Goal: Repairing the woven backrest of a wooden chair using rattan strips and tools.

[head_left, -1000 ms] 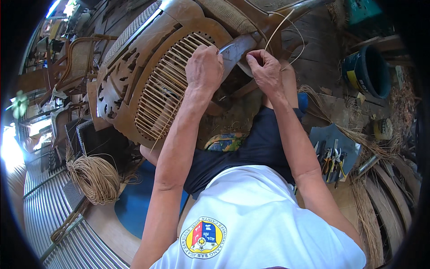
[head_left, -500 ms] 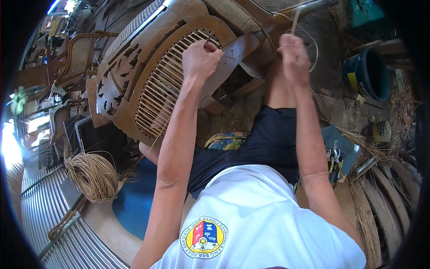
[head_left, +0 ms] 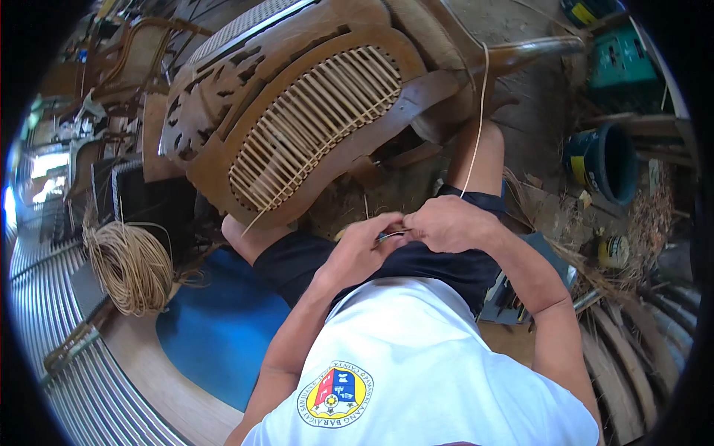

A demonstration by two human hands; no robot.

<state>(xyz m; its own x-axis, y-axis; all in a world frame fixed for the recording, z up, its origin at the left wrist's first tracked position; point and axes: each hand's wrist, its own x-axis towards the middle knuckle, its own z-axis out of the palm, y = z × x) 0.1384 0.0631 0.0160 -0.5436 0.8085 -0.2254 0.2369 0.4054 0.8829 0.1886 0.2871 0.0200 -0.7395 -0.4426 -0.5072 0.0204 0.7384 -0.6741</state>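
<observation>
My left hand (head_left: 375, 241) and my right hand (head_left: 446, 223) meet over my lap, both closed. The left grips a small thin tool (head_left: 390, 234), too small to make out fully; the right pinches a pale cane strand (head_left: 474, 156), which runs up over the carved wooden chair (head_left: 413, 100). Beyond my hands, that chair lies tilted, with an oval panel (head_left: 312, 130) of parallel cane rods in a ring of small holes, cane laced along its lower edge. Where the fingers meet, the strand's end is hidden.
A cane coil (head_left: 130, 267) sits left beside a blue mat (head_left: 201, 327) and corrugated metal (head_left: 67, 357). At right are a dark bucket (head_left: 602, 163), a green container (head_left: 621, 67), a small tub (head_left: 612, 251), tools (head_left: 506, 293) and curved wood pieces (head_left: 625, 372). Other chairs (head_left: 126, 52) stand back left.
Both hands have left the chair's panel and drawn down and together over my lap, the right bringing the strand along. The view has shifted, showing more of the panel.
</observation>
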